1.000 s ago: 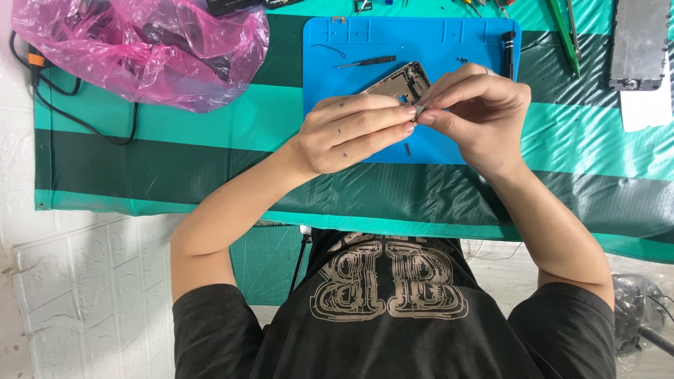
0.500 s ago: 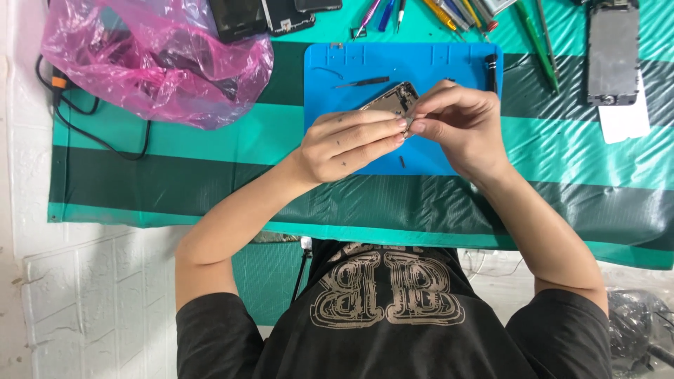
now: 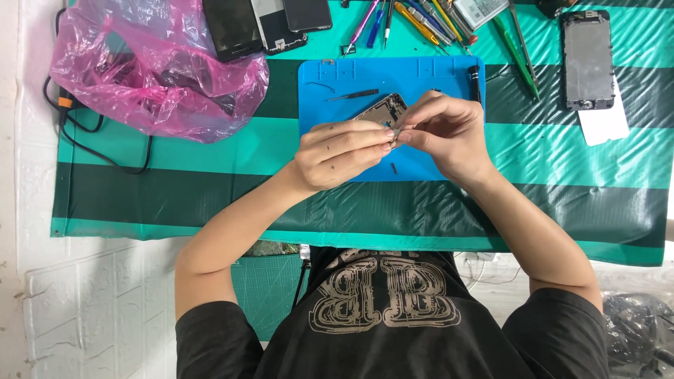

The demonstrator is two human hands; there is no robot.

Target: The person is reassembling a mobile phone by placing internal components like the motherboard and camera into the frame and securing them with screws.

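Note:
My left hand [image 3: 340, 151] and my right hand [image 3: 446, 130] meet over a blue work mat [image 3: 421, 74]. Together they pinch a small metal part [image 3: 395, 133] between the fingertips, too small to tell apart. Just behind the fingers an opened phone body [image 3: 382, 109] lies on the mat, partly hidden by my left hand. Black tweezers [image 3: 354, 95] rest on the mat to its left. A tiny dark piece [image 3: 394, 168] lies on the mat below my hands.
A pink plastic bag [image 3: 154, 70] sits at the far left over black cables [image 3: 91, 133]. Dark phone screens [image 3: 263, 24] and several screwdrivers [image 3: 421, 17] line the far edge. Another phone frame [image 3: 588, 60] lies far right on the green striped cloth [image 3: 210, 189].
The view has shifted, so the mat and hands sit lower in the frame and more tools show at the far edge. Both hands keep pinching together over the mat.

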